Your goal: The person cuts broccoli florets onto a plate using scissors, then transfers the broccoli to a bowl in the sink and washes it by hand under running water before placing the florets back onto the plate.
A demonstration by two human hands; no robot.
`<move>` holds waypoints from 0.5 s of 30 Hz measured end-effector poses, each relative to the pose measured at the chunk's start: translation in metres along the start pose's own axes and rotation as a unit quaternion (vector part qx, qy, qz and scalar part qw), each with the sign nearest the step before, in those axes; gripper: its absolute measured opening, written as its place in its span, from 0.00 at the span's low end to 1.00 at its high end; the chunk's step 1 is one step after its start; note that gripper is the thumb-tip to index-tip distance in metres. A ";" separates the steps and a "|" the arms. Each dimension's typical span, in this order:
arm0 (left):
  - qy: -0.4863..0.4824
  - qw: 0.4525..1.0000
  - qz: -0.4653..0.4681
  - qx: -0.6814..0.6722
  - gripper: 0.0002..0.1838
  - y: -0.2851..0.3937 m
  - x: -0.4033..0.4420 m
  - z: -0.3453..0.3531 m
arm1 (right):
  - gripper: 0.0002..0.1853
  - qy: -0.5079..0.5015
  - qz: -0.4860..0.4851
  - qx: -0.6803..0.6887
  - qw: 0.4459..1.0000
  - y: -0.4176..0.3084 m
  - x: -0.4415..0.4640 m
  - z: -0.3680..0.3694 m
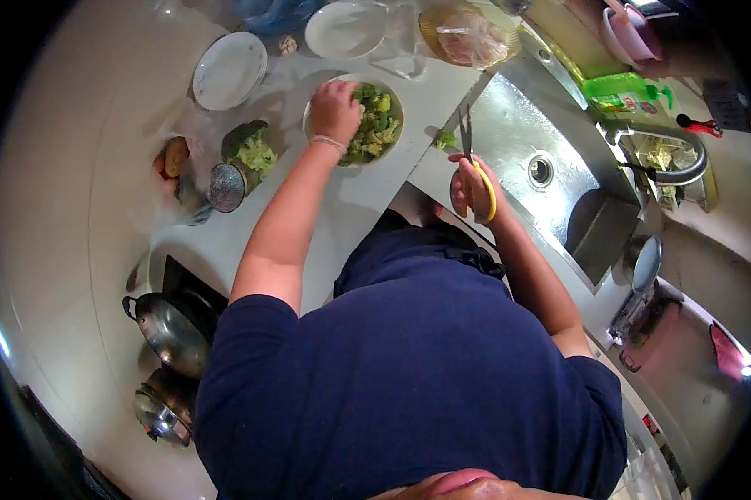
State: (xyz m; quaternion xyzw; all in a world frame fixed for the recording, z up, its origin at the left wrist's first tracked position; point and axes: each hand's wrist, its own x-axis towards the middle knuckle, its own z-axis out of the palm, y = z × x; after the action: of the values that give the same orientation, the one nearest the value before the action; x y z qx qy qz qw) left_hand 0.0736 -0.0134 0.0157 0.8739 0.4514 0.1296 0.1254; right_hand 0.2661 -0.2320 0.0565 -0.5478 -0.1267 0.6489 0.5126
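Observation:
My left hand (336, 112) is over the left side of a white bowl (400, 104) filled with cut broccoli (379, 125). Its fingers curl down at the broccoli, and whatever they grip is hidden. My right hand (478, 193) holds scissors (485, 187) with yellow handles, the blades pointing up and slightly apart near the sink's edge. A small broccoli piece (444, 139) lies on the counter just left of the blades. Left of the bowl, a larger broccoli head (254, 150) rests on the counter beside a metal-topped round container (226, 187).
White plates (229, 72) (345, 30) stand at the back. A plastic-covered dish (474, 40) is behind the metal sink (517, 125). A bag with brown items (175, 158) lies at left, above a wok (173, 332). Green soap bottle (625, 94) and faucet (683, 173) are at right.

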 end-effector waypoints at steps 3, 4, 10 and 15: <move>-0.052 0.978 0.128 -0.154 0.20 0.048 -0.003 0.031 | 0.17 0.021 -0.017 -0.010 1.000 -0.005 -0.014 -0.016; -0.088 0.972 0.160 -0.145 0.20 0.066 -0.006 0.045 | 0.18 0.038 -0.015 -0.006 0.999 -0.007 -0.019 -0.020; -0.202 0.958 0.148 -0.140 0.18 0.105 -0.030 0.114 | 0.17 0.065 -0.018 -0.023 0.997 -0.012 -0.043 -0.040; -0.217 0.944 0.032 -0.248 0.14 0.099 -0.022 0.116 | 0.15 0.060 -0.003 -0.005 0.998 -0.006 -0.050 -0.044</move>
State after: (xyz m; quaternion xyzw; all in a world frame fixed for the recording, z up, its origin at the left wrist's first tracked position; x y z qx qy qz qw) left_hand 0.1758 -0.0993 -0.0624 0.8361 0.3384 0.0489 0.4291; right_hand 0.3002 -0.2871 0.0735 -0.5880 -0.1000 0.6127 0.5185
